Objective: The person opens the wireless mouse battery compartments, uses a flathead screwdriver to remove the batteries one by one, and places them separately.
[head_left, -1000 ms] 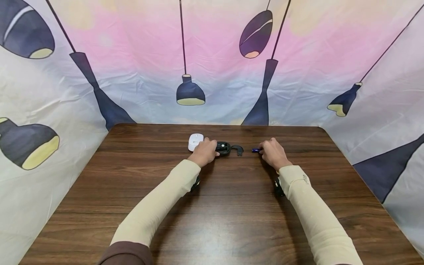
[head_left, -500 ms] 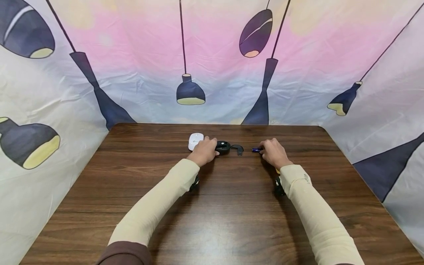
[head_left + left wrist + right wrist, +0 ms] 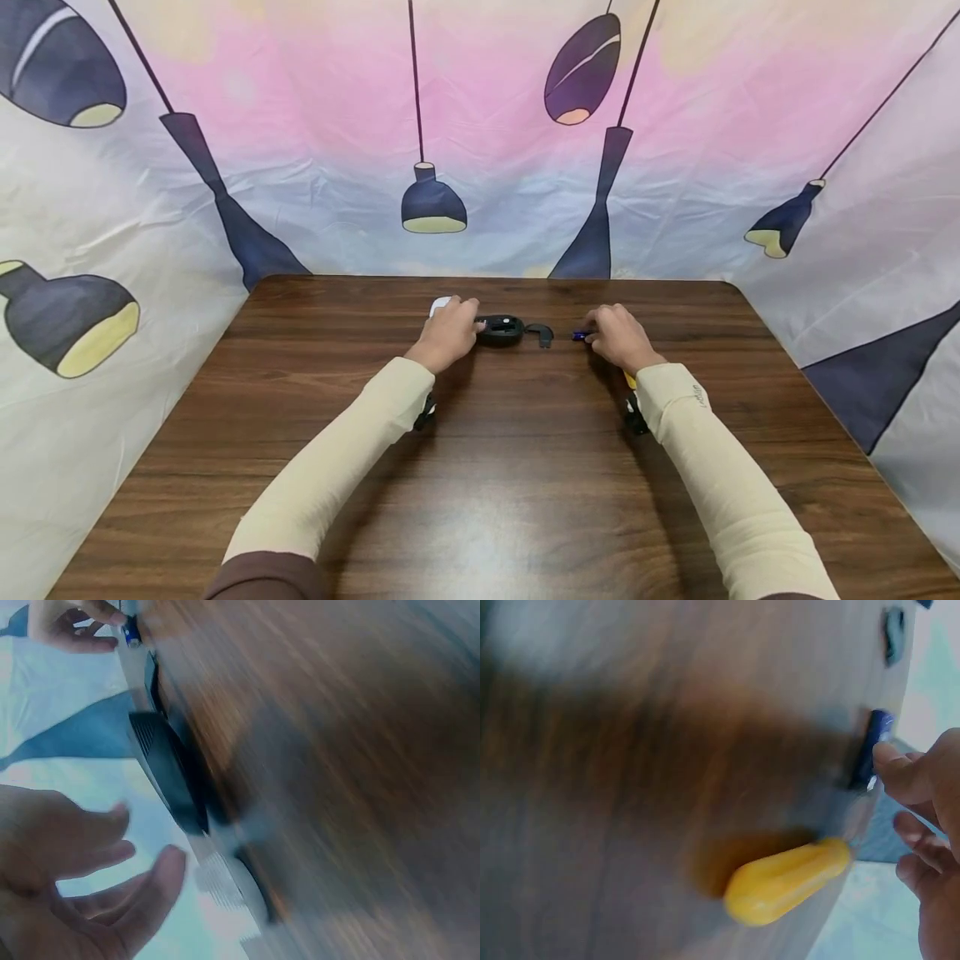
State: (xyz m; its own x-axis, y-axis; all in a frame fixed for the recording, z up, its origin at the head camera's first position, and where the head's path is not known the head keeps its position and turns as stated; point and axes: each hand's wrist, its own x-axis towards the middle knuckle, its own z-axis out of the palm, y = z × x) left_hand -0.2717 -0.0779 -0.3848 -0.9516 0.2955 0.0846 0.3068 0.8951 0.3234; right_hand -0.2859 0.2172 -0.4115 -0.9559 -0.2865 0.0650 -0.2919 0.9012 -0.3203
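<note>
In the head view, a black computer mouse [image 3: 500, 330] lies with its underside up and its battery bay uncovered. My left hand [image 3: 444, 333] is just left of it. The left wrist view shows that hand [image 3: 82, 870] with fingers parted and a gap between them and the mouse [image 3: 169, 769]. A curved black battery cover [image 3: 542, 333] lies right of the mouse. Further right, my right hand [image 3: 618, 336] pinches a blue battery [image 3: 580, 336] low at the table. In the right wrist view, a fingertip presses against the battery [image 3: 876, 746], and the other fingers are bent.
Partly behind my left hand is a white mouse [image 3: 439, 306]. A smooth yellow object [image 3: 784, 881], wider at one end, lies on the wooden table [image 3: 480, 467] by my right wrist. A lamp-patterned cloth [image 3: 330, 217] hangs behind the table.
My left hand has let go of the black mouse and moved left, covering more of the white mouse. My right hand stays at the battery. More of the yellow object shows.
</note>
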